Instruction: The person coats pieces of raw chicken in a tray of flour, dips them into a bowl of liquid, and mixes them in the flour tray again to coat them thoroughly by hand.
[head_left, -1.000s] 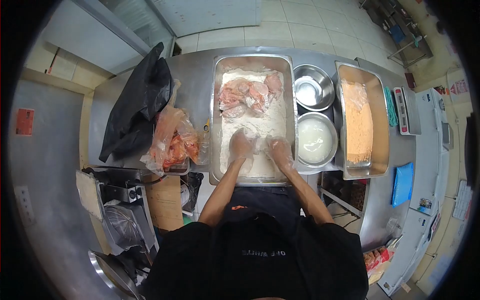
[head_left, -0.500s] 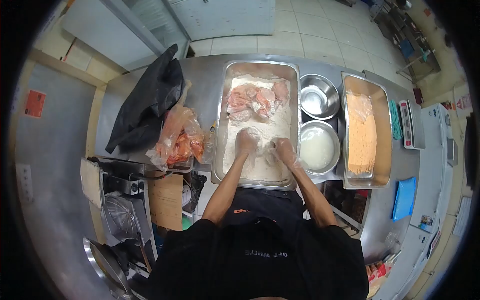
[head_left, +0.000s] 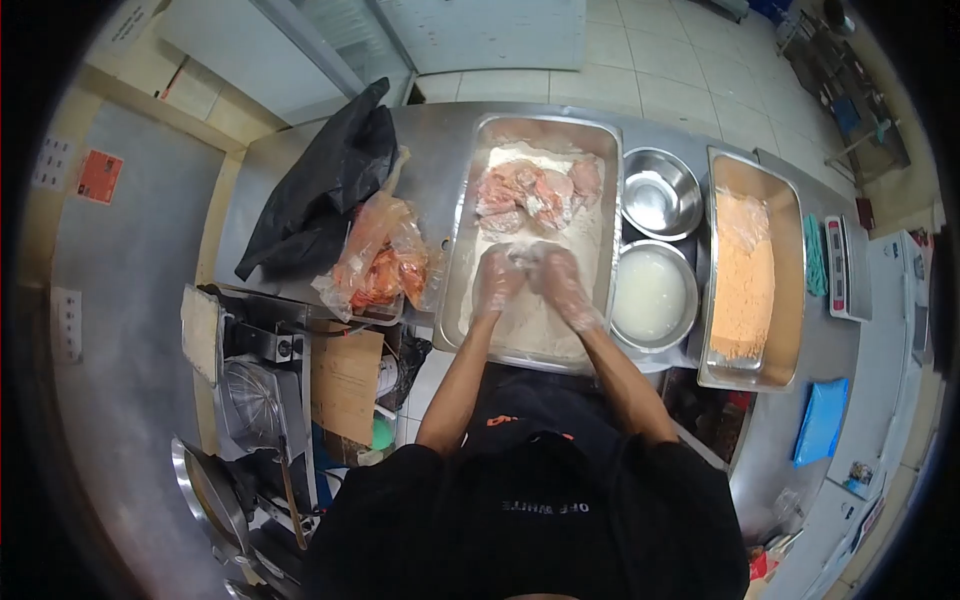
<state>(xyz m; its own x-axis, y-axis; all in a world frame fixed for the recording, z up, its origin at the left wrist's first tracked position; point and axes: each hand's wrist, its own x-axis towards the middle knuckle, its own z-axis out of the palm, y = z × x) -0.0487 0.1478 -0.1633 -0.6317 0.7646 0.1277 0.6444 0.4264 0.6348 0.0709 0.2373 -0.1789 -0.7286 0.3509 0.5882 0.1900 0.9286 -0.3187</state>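
A deep steel tray point(head_left: 460, 215) of white flour point(head_left: 535, 325) lies before me. Several pieces of raw meat point(head_left: 535, 190), partly dusted with flour, rest in its far half. My left hand point(head_left: 500, 278) and my right hand point(head_left: 558, 272), both in clear plastic gloves, meet in the middle of the tray, just on my side of the meat. Their fingers are curled inward and coated in flour. Something whitish lies between the fingertips, but I cannot tell whether it is a floured piece or loose flour.
To the right stand a steel bowl point(head_left: 660, 193), a bowl of whitish liquid point(head_left: 653, 297) and a tray of orange powder point(head_left: 742, 290). A scale point(head_left: 848, 268) and a blue packet point(head_left: 821, 422) lie farther right. On the left are a plastic bag of reddish meat point(head_left: 383, 270) and a black bag point(head_left: 325, 190).
Both hands have moved away from me in the tray and come together near the meat; before, they were apart in the flour. The view has shifted slightly, so the table appears farther right.
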